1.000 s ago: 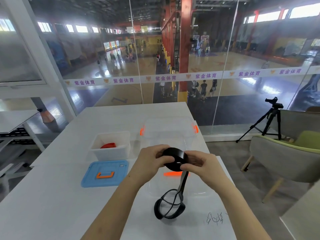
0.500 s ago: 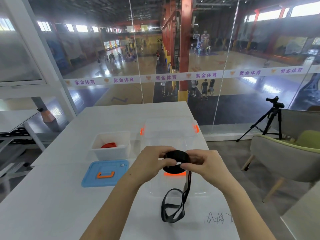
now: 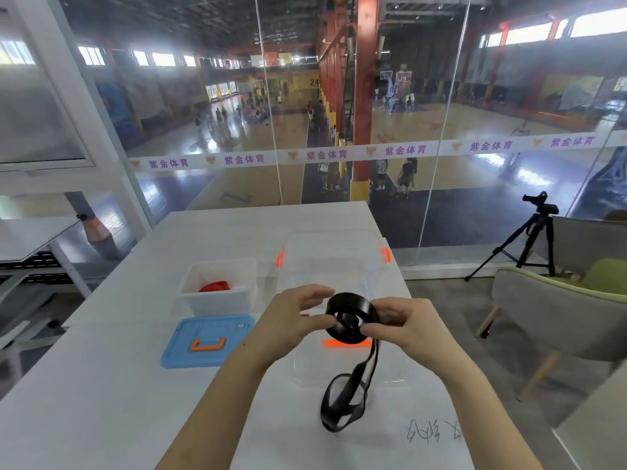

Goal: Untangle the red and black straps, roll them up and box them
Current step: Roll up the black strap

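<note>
A black strap point(image 3: 349, 308) is partly wound into a flat coil held above the table between both hands. My left hand point(image 3: 291, 317) pinches the coil's left side and my right hand point(image 3: 403, 322) pinches its right side. The loose tail of the black strap hangs down and ends in a twisted loop that rests on the table. A rolled red strap point(image 3: 215, 286) lies inside a small white box point(image 3: 190, 296) at the left.
A blue lid with an orange handle point(image 3: 207, 340) lies flat in front of the white box. A large clear bin with orange latches point(image 3: 334, 256) stands behind my hands. The white table point(image 3: 101, 385) ends at a glass wall. Chairs and a tripod point(image 3: 529, 239) stand to the right.
The coil has turned and taken up more strap between my hands. The hanging tail is shorter and its bottom loop has shifted right and closer to me.
</note>
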